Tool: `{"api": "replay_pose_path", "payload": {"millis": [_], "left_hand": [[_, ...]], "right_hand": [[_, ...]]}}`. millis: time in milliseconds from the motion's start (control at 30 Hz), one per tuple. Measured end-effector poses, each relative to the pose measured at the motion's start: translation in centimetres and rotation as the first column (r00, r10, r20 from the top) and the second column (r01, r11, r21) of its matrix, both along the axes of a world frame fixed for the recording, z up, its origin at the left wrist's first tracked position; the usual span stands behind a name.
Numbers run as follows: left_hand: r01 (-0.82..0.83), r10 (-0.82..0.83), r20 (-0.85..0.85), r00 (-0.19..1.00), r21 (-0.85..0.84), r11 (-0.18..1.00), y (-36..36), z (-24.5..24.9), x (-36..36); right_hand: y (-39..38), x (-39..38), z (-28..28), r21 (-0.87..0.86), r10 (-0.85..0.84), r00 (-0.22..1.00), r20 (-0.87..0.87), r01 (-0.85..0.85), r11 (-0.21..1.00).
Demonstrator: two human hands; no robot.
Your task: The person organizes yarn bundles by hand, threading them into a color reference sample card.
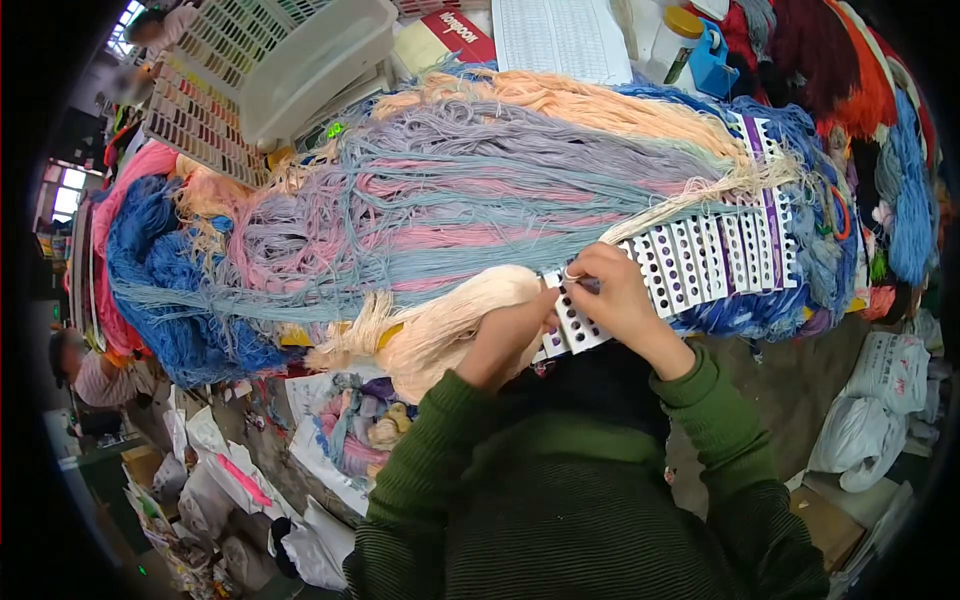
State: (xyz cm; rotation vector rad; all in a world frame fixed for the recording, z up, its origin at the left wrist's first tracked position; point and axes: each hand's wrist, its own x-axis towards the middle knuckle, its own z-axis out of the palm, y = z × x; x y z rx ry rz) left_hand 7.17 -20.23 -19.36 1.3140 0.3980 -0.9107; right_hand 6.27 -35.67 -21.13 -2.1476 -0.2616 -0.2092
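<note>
My left hand is closed around the end of a thick cream thread skein, its fingertips at the edge of a white card with punched holes. Above that card, the fingers of my right hand are pinched together at its upper holes. A bit of pale thread appears at those fingertips, though the exact grip is partly hidden. More punched cards overlap in a row to the right, some with purple stripes. Pastel blue, pink and lilac threads run across the table beyond my hands.
Peach thread lies along the far side, near a plastic bin, a color-sample board and a lidded jar. Blue yarn heaps at left. Plastic bags sit at lower right. Another person is at far left.
</note>
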Motion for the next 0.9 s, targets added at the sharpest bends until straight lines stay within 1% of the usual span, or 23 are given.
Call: {"api": "replay_pose_path", "payload": {"millis": [67,100,200,233,300,333,367,400,467,500,600,633,700,733,800,833,900], "left_hand": [[-0.076,0.078,0.033,0.996,-0.071,0.995,0.3,0.1,-0.3],[-0.109,0.114,0.044,0.992,-0.104,0.989,0.4,0.1,-0.4],[-0.093,0.091,-0.017,0.996,-0.165,0.982,0.6,-0.2,0.2],[-0.118,0.119,-0.008,0.993,-0.186,0.976,0.4,-0.2,0.3],[-0.160,0.165,0.004,0.986,-0.226,0.961,-0.3,-0.1,0.1],[-0.136,0.145,0.034,0.989,-0.204,0.970,-0.4,-0.1,0.1],[-0.109,0.123,0.065,0.990,-0.182,0.977,-0.4,0.0,0.1],[-0.083,0.099,0.098,0.990,-0.161,0.983,-0.5,0.1,0.1],[-0.198,0.216,0.048,0.975,-0.245,0.949,0.1,1.1,0.0],[-0.257,0.273,0.018,0.962,-0.285,0.924,0.5,1.5,0.1],[-0.145,0.149,-0.009,0.989,-0.273,0.951,2.4,1.1,1.2],[-0.125,0.132,0.007,0.991,-0.258,0.958,2.0,0.6,0.9],[-0.221,0.225,-0.011,0.974,-0.242,0.945,1.4,0.5,0.4],[-0.266,0.268,-0.022,0.963,-0.234,0.935,1.2,0.9,0.3],[-0.309,0.272,-0.159,0.949,-0.295,0.904,1.1,2.8,0.0],[-0.331,0.268,-0.225,0.937,-0.322,0.887,1.2,3.6,0.0],[-0.405,0.301,-0.282,0.911,-0.477,0.780,2.5,3.3,-0.3]], "right_hand": [[-0.1,-0.2,0.9,-0.079,-0.002,0.998,0.067,0.007,0.997],[0.0,-0.3,0.5,-0.134,0.051,0.991,0.122,-0.034,0.990],[1.4,-1.4,1.2,-0.213,0.031,0.975,0.221,0.018,0.977],[1.0,-1.6,1.6,-0.252,0.082,0.980,0.181,-0.034,0.967],[0.1,-1.1,1.4,-0.106,0.139,0.990,0.015,-0.137,0.985],[-0.2,-0.9,1.4,-0.025,0.172,0.983,-0.064,-0.174,0.984],[-0.3,-0.8,1.6,0.048,0.148,0.981,-0.121,-0.144,0.988],[-0.3,-0.8,1.6,0.068,0.119,0.985,-0.127,-0.111,0.991],[-0.4,-0.8,1.7,0.102,0.067,0.988,-0.142,-0.052,0.993],[-0.6,-0.8,1.7,0.144,0.070,0.979,-0.190,-0.043,0.989],[-0.5,-1.0,1.0,0.143,0.066,0.991,-0.119,-0.049,0.989],[-0.4,-1.0,0.8,0.149,0.070,0.990,-0.121,-0.051,0.987],[-0.2,-1.0,0.6,0.161,0.075,0.989,-0.123,-0.055,0.985],[-0.2,-1.0,0.7,0.138,0.083,0.990,-0.110,-0.067,0.988],[-0.4,-1.1,1.1,0.089,0.093,0.992,-0.090,-0.085,0.992],[-0.5,-1.2,1.0,0.100,0.078,0.992,-0.100,-0.068,0.993],[-0.3,-1.0,0.5,0.127,0.054,0.992,-0.117,-0.039,0.991]]}}
